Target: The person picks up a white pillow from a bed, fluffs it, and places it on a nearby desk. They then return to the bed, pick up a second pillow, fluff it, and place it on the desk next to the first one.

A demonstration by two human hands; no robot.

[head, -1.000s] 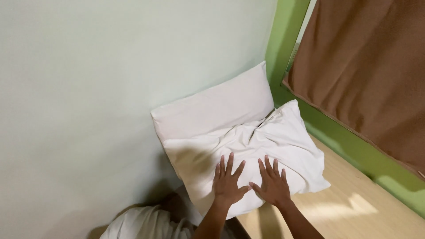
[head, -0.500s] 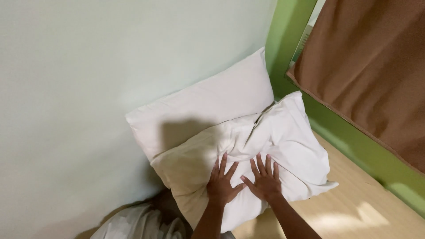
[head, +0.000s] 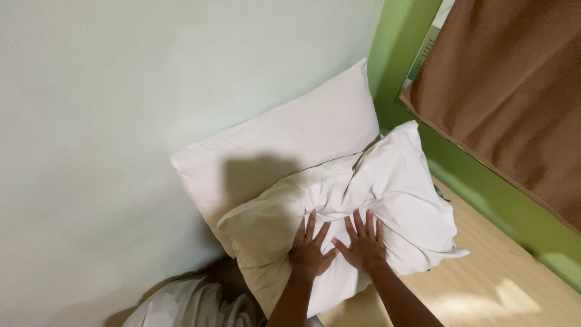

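Both of my hands press flat on a white front pillow (head: 387, 194) with a creased case. My left hand (head: 308, 248) rests on its lower middle with fingers spread. Just to the right, my right hand (head: 362, 242) lies beside it, fingers also spread, the two hands almost touching. Neither hand grips anything. Behind it a second white pillow (head: 284, 145) leans against the pale wall (head: 121, 109), partly covered by the front one.
A brown curtain (head: 514, 85) hangs at the upper right over a green wall (head: 478, 169). A light wooden surface (head: 484, 284) lies under the pillows at the lower right. Crumpled white cloth (head: 187, 303) shows at the bottom left.
The view has drawn closer and shifted, so both pillows look larger. My hands have stayed flat on the front pillow, sliding slightly up its surface.
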